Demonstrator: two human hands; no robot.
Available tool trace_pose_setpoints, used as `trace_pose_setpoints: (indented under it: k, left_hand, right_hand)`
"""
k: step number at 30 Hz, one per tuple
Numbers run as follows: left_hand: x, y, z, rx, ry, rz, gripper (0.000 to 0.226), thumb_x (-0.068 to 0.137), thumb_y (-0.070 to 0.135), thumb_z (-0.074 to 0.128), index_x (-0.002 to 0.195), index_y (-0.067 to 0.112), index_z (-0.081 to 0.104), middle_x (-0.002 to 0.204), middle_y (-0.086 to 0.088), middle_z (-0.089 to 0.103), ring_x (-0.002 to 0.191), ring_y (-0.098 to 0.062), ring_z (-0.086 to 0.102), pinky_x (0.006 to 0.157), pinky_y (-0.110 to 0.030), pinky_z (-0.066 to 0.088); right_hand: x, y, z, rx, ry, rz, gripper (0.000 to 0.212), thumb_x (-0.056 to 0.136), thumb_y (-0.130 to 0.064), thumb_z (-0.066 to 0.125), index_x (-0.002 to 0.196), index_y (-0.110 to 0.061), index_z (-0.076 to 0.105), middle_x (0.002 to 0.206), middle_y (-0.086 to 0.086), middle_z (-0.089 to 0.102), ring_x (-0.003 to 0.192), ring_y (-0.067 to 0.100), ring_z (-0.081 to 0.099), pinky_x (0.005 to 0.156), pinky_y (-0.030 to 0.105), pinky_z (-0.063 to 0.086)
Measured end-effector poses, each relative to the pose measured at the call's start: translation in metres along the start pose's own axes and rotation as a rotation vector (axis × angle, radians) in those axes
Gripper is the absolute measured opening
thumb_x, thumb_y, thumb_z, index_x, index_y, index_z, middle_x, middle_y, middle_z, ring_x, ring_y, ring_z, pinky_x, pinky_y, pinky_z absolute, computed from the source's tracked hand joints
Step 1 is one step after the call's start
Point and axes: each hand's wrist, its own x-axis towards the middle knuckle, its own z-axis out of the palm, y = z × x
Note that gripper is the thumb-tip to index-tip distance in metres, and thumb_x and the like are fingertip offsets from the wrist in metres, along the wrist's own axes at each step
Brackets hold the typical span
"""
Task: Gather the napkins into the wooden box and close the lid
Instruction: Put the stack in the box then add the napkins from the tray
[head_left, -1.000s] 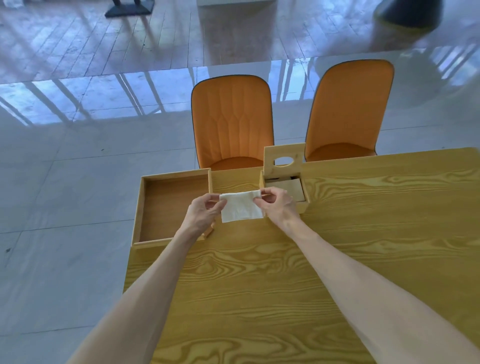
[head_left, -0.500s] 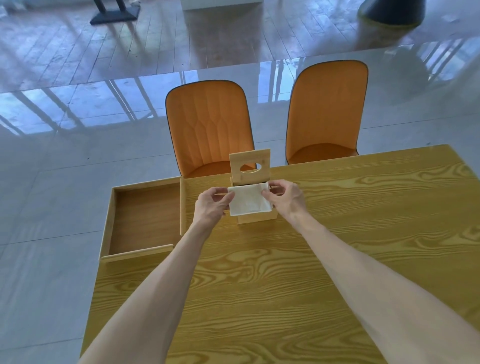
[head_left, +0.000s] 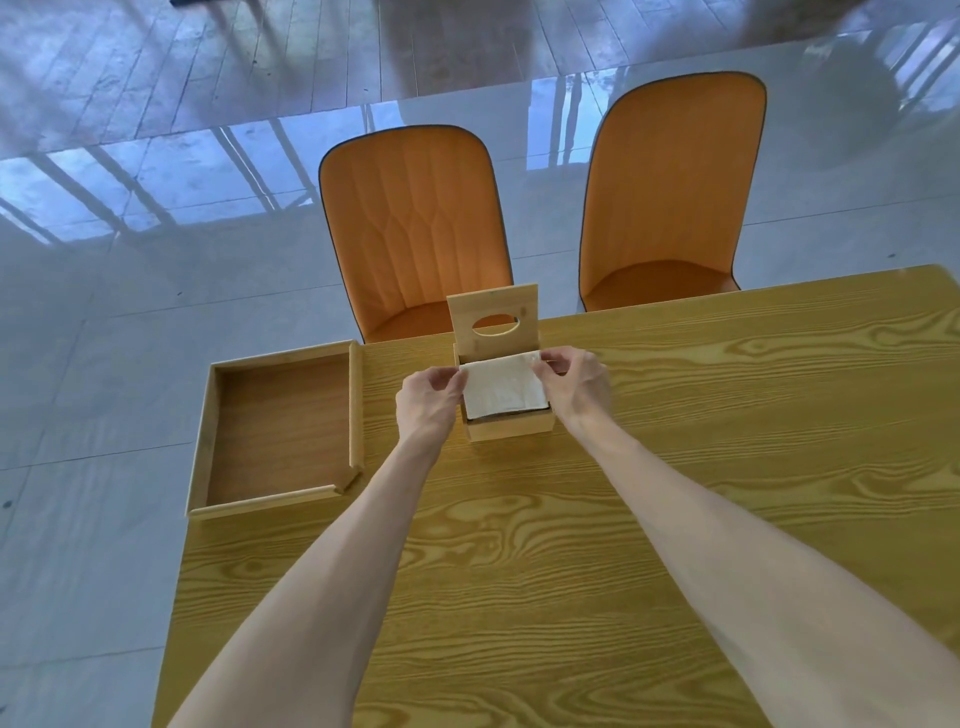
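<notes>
Counts: one tray, one box with one lid, one napkin in view, two chairs, one table, two hands.
Tray (head_left: 208, 441): left of centre in the frame, at the table's left edge and overhanging it; a shallow wooden tray with raised rims, its brown floor bare.
Left chair (head_left: 415, 223): orange, upper middle of the frame, pushed up behind the table's far edge, its seat partly hidden by the lid.
Left hand (head_left: 428, 402): just left of the box, fingers curled, thumb and fingertips pinching the napkin's left edge.
Box (head_left: 511, 428): small, wooden, at the frame's centre, standing on the table near its far edge; open at the top, with a dark gap showing between its front wall and the napkin.
Lid (head_left: 493, 306): stands upright at the back of the box, with an oval hole through it.
Napkin (head_left: 503, 387): white, folded, held over the mouth of the box and tilted, its near edge low inside the front wall and its far edge raised; whether other napkins lie beneath cannot be told.
Right hand (head_left: 576, 387): just right of the box, thumb and fingertips pinching the napkin's upper right corner.
Right chair (head_left: 670, 182): orange, upper right of the frame, also behind the far edge.
Table (head_left: 727, 415): yellow wood grain, filling the lower right of the frame.
</notes>
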Motion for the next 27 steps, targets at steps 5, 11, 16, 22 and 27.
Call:
trace_pose_setpoints:
  k: [5, 11, 16, 22, 27]
  left_hand:
    - [0.0, 0.002, 0.004, 0.082, 0.04, -0.001, 0.029, 0.092, 0.033, 0.065, 0.11, 0.013, 0.074, 0.107, -0.002, 0.075, 0.1, -0.019, 0.068, 0.092, -0.037, 0.055]
    - [-0.001, 0.004, 0.008, 0.095, 0.079, -0.007, 0.02, 0.09, 0.033, 0.068, 0.104, 0.02, 0.074, 0.1, 0.002, 0.073, 0.091, -0.013, 0.065, 0.082, -0.032, 0.055]
    - [0.002, 0.002, 0.011, 0.105, 0.079, -0.015, 0.027, 0.09, 0.03, 0.069, 0.115, 0.021, 0.062, 0.083, 0.01, 0.061, 0.071, -0.002, 0.056, 0.072, -0.032, 0.051]
    - [0.004, 0.003, 0.008, 0.12, 0.048, -0.039, 0.034, 0.091, 0.031, 0.067, 0.121, 0.021, 0.057, 0.085, 0.011, 0.06, 0.077, -0.009, 0.059, 0.074, -0.032, 0.051]
    - [0.015, 0.023, -0.007, 0.029, 0.013, -0.029, 0.042, 0.097, 0.046, 0.052, 0.131, 0.022, 0.057, 0.126, -0.004, 0.063, 0.105, -0.022, 0.064, 0.09, -0.041, 0.056]
  right_hand:
    - [0.002, 0.0, 0.005, -0.109, 0.02, 0.0, 0.032, 0.096, -0.036, 0.059, 0.113, -0.013, 0.074, 0.106, 0.004, 0.076, 0.094, 0.02, 0.069, 0.067, 0.026, 0.052]
    - [0.008, 0.007, 0.013, -0.165, 0.056, 0.0, 0.022, 0.093, -0.033, 0.067, 0.105, -0.017, 0.075, 0.102, 0.004, 0.075, 0.09, 0.018, 0.066, 0.064, 0.024, 0.047]
    - [0.011, 0.011, 0.015, -0.148, 0.051, 0.034, 0.026, 0.091, -0.029, 0.071, 0.112, -0.015, 0.064, 0.1, 0.001, 0.071, 0.087, 0.016, 0.063, 0.066, 0.024, 0.043]
    - [0.015, 0.011, 0.01, -0.07, 0.011, 0.035, 0.03, 0.09, -0.034, 0.07, 0.113, -0.016, 0.063, 0.096, -0.003, 0.068, 0.084, 0.013, 0.062, 0.07, 0.026, 0.048]
    - [0.034, -0.021, -0.01, 0.129, 0.029, 0.054, 0.04, 0.099, -0.045, 0.049, 0.122, -0.015, 0.062, 0.099, -0.001, 0.067, 0.089, 0.018, 0.063, 0.078, 0.035, 0.056]
